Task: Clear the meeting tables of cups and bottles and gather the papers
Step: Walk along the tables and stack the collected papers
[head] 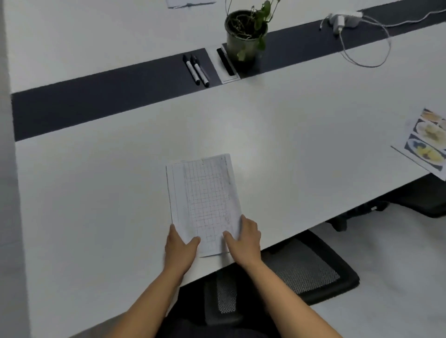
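A sheet of grid paper (205,200) lies on the white meeting table (96,193) near its front edge. My left hand (179,248) holds its near left corner, thumb on top of the sheet. My right hand (243,238) holds the near right corner, thumb also on the paper. A printed sheet with pictures of food (427,142) lies at the table's right edge, partly cut off by the frame. Another white paper (188,3) shows at the top edge, far across the table.
A dark strip (96,101) runs across the table with two markers (196,70), a cable port (226,64) and a potted plant (246,33). A white charger with cables (345,20) lies at the far right. Black mesh chairs (289,272) stand under the front edge.
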Available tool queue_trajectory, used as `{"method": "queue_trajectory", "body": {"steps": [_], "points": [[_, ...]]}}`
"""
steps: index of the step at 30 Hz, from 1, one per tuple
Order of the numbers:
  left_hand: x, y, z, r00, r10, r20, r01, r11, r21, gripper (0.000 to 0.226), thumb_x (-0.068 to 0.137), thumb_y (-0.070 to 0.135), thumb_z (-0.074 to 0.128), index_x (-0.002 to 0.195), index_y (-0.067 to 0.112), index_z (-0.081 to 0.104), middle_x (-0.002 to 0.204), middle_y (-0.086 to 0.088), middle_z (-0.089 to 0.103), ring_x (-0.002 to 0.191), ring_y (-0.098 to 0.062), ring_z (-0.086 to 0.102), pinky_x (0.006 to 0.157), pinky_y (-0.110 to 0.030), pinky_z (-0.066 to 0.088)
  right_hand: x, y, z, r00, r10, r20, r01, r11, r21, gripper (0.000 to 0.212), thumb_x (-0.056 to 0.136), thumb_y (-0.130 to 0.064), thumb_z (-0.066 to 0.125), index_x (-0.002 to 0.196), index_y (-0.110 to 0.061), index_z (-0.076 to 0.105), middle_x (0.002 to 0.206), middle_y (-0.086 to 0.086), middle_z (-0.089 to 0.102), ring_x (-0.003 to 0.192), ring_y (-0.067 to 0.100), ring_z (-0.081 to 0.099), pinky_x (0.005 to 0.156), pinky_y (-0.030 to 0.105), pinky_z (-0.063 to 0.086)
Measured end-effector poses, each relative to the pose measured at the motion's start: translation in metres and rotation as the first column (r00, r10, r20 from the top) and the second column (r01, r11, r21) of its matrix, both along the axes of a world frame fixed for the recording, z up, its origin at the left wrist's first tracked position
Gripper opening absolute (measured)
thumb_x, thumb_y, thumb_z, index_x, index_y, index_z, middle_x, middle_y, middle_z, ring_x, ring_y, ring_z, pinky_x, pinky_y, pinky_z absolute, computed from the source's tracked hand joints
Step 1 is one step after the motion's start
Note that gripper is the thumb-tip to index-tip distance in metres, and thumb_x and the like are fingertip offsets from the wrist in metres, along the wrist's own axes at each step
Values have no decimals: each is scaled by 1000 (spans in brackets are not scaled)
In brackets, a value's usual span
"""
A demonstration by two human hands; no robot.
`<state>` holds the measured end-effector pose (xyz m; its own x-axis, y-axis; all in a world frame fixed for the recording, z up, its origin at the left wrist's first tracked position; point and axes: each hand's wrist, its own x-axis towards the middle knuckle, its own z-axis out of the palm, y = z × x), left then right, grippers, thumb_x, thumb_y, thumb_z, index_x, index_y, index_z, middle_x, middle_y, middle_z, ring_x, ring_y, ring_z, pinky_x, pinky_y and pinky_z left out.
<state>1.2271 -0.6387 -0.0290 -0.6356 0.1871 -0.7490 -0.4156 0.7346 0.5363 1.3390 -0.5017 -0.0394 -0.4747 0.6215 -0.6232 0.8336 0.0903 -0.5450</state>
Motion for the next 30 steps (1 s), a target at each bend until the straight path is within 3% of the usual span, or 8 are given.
{"method": "queue_trajectory", "body": {"steps": [3,5,7,9,13,18,22,30], "points": [[3,4,2,984,175,38,-174,984,-32,79,91,33,65,155,16,23,155,-9,33,136,-30,41,112,-41,34,5,15,-6,999,39,17,-37,994,-98,58,91,-40,57,141,-13,45,140,3,42,132,27,40,109,36,35],[1,6,0,970,232,69,-227,972,-64,80,93,36,62,156,12,20,159,-10,26,142,-31,34,113,-41,31,13,31,-11,1000,24,0,-24,992,-127,37,87,-37,59,112,-9,58,114,2,59,106,21,57,88,23,50],[-1,8,-4,970,235,67,-228,969,-89,92,83,48,61,156,11,20,160,-11,26,143,-32,32,114,-43,30,19,44,-9,1000,10,-22,-13,993,-118,23,89,-22,61,79,-9,45,78,-4,49,67,11,46,57,12,40],[2,11,-2,980,198,25,-191,968,-162,81,87,46,58,154,12,28,158,-14,27,140,-35,34,111,-41,33,25,48,-8,999,-6,-35,2,994,-114,31,89,-15,58,71,-15,34,72,-3,38,59,10,32,50,14,34],[17,19,1,995,95,18,-90,979,-184,60,97,29,53,150,8,35,154,-15,24,132,-34,42,105,-35,37,32,41,-14,1000,12,-16,-14,987,-162,17,81,-36,49,85,-20,48,106,15,60,82,19,57,71,26,51],[22,8,1,998,59,24,-54,980,-190,66,98,26,51,155,5,24,162,-14,17,145,-35,28,117,-40,25,39,41,-8,999,-45,-31,39,983,-179,26,94,-20,50,108,-10,70,104,3,70,91,20,64,71,19,49],[26,-3,-6,991,99,86,-82,981,-177,67,92,26,53,141,-10,26,152,-27,27,138,-47,29,114,-51,23,48,18,-7,979,-194,57,198,977,-78,36,96,-31,56,130,-19,63,135,4,43,126,26,37,99,32,43],[42,-7,-11,991,74,109,-63,993,-100,62,94,26,55,139,-11,36,146,-28,37,133,-42,41,113,-42,30,74,22,-8,861,-506,-46,438,785,-438,35,97,-19,60,131,-19,54,122,0,66,106,16,65,97,37,55]]}}
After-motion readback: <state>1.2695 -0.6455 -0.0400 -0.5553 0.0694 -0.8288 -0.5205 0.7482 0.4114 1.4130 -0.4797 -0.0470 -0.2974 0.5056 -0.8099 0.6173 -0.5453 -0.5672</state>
